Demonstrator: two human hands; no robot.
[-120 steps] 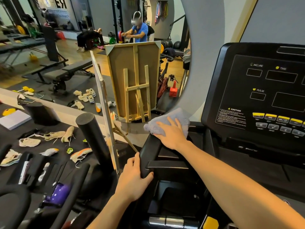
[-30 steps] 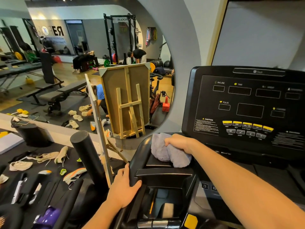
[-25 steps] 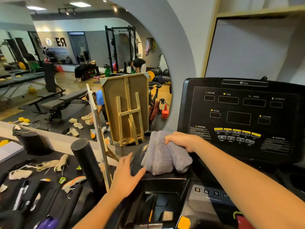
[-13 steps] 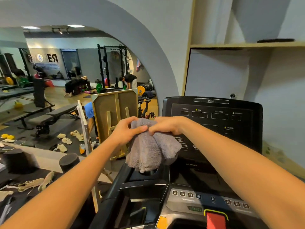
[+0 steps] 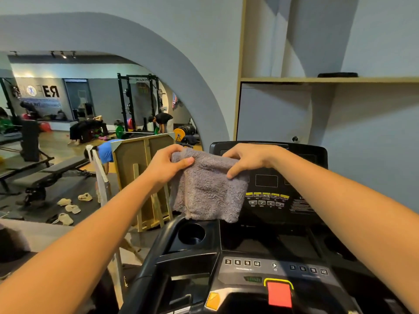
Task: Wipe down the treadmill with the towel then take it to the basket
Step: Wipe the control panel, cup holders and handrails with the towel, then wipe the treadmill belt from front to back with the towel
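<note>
Above the treadmill (image 5: 260, 264) keys marked 3, 6, 9, 12, we hold the towel (image 5: 205, 189) up before the console, left hand (image 5: 167, 165) and right hand (image 5: 248, 158) each pinching a top corner. A slack pinch could drop it into the cupholder (image 5: 191, 233). Beyond, a mirror (image 5: 68, 123) shows "ROGUE" reversed.

I hold the grey fluffy towel (image 5: 205, 189) by its top edge, hanging folded and slack in the air in front of the black treadmill (image 5: 267, 250) console, its lower edge just above the round cup holder.
</note>
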